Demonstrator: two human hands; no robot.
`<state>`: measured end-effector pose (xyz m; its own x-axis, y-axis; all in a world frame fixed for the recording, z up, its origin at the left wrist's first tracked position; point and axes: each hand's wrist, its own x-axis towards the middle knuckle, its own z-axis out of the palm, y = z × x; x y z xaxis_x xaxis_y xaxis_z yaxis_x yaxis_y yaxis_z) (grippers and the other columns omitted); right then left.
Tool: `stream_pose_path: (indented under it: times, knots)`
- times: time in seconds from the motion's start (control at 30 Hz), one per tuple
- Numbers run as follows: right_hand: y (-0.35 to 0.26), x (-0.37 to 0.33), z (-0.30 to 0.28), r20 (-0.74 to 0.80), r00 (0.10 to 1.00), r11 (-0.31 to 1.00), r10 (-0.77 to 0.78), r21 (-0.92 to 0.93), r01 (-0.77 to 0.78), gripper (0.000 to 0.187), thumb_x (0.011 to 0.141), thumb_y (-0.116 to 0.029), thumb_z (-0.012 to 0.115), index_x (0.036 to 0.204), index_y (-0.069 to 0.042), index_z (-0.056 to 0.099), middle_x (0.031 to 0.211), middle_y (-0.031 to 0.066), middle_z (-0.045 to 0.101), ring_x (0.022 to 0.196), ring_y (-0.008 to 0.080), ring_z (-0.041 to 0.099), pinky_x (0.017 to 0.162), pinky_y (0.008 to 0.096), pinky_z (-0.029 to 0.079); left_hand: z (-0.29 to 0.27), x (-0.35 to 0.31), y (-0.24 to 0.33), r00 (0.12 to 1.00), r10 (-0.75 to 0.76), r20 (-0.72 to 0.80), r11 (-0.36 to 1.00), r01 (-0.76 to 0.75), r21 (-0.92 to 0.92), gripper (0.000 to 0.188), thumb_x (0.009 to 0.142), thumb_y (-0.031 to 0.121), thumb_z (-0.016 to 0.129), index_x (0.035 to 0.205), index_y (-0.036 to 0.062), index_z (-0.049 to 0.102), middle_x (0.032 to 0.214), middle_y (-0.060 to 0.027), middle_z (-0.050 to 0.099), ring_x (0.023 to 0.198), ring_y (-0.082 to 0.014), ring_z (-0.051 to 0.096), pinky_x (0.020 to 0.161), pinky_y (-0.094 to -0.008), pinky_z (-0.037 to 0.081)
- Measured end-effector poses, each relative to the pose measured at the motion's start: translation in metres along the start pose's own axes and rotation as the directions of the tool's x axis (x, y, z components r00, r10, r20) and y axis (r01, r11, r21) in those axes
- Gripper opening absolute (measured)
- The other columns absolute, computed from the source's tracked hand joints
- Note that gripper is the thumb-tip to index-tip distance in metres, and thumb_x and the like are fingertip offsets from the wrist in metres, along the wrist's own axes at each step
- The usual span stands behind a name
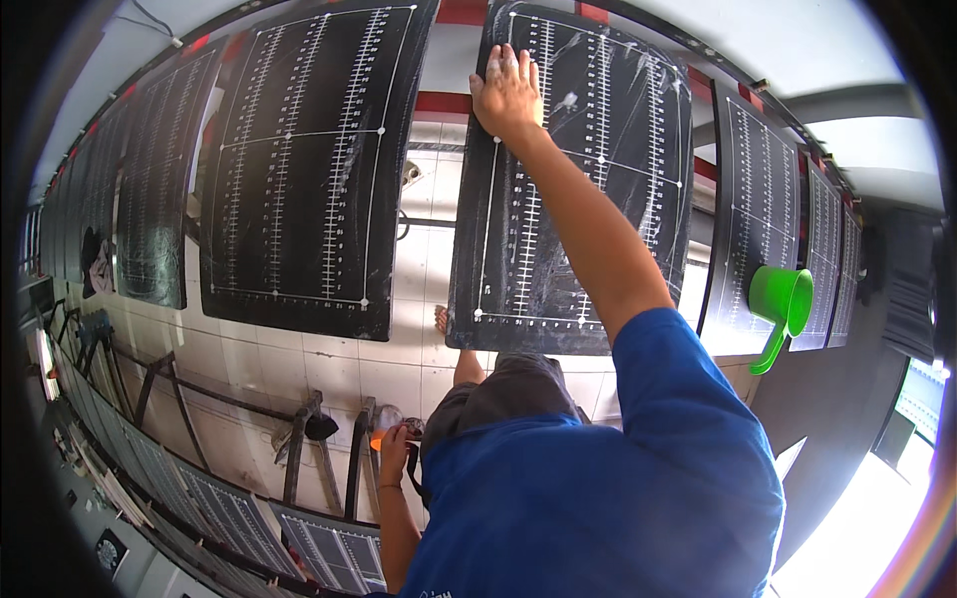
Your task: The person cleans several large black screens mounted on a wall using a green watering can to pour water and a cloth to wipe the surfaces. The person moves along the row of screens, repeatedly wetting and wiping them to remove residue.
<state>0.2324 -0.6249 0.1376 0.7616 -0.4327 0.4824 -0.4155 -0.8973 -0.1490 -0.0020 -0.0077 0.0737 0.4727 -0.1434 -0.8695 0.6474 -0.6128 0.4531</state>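
Note:
My right hand (510,92) lies flat on the upper left part of a black board (558,229) printed with white scale lines. Its fingers are stretched out and carry white residue. Whitish smears streak the same board. Down by my left side, my left hand (396,448) has its fingers curled against a small dark item (412,428); what they hold is too small to make out. An orange and whitish object (384,429) shows right beside those fingers. A green dipper (783,294) with a handle rests on the board to the right.
Another black marked board (304,169) lies left of mine, with several more in a row either way. Dark metal frames (299,448) stand on the white tiled floor (409,374) at lower left. A dark cloth (98,261) hangs at far left.

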Motion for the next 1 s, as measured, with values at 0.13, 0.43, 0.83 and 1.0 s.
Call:
stream_pose_path:
  times: [0.13,0.43,0.83,1.0]
  knots:
    - [-0.120,-0.137,-0.101,0.535,0.825,0.984,-0.180,0.082,0.161,0.070,0.096,-0.037,0.051,0.150,0.004,0.033,0.155,0.0254,0.034,0.147,0.0433,0.026,0.123,0.0515,0.018,0.007,-0.002,-0.047,0.996,-0.062,-0.062,0.974,0.047,-0.221,0.029,0.100,0.023,0.052,0.112,0.0009,0.065,0.088,-0.0069,0.068,0.071,-0.0143,0.064,0.063,-0.0284,0.052]
    - [-0.029,-0.063,-0.049,0.342,0.939,0.998,-0.040,0.059,0.021,0.063,0.102,-0.031,0.040,0.152,0.005,0.027,0.158,0.0262,0.028,0.150,0.0389,0.022,0.123,0.0515,0.016,-0.016,0.033,-0.035,0.989,-0.146,-0.020,0.988,0.144,-0.057,0.029,0.099,0.028,0.051,0.110,0.0043,0.065,0.081,-0.0054,0.067,0.068,-0.0146,0.064,0.060,-0.0286,0.052]
    - [-0.081,-0.284,-0.179,0.730,0.672,0.992,-0.123,0.088,0.086,0.062,0.099,-0.028,0.044,0.157,-0.012,0.028,0.165,0.0101,0.023,0.154,0.0271,0.017,0.125,0.0448,0.015,-0.050,0.087,-0.040,0.993,-0.064,0.101,0.998,0.064,0.002,0.030,0.101,0.029,0.050,0.112,0.0056,0.064,0.084,-0.0054,0.065,0.068,-0.0156,0.063,0.061,-0.0302,0.051]
    - [0.111,-0.343,-0.196,0.191,0.896,0.914,0.402,-0.145,-0.379,0.059,0.093,-0.007,0.045,0.151,0.001,0.036,0.155,0.0233,0.036,0.142,0.0392,0.037,0.119,0.0495,0.026,-0.051,0.078,-0.040,0.993,-0.082,0.088,0.995,0.077,0.068,0.031,0.099,0.028,0.051,0.113,0.0051,0.066,0.088,-0.0069,0.067,0.071,-0.0159,0.064,0.062,-0.0296,0.051]
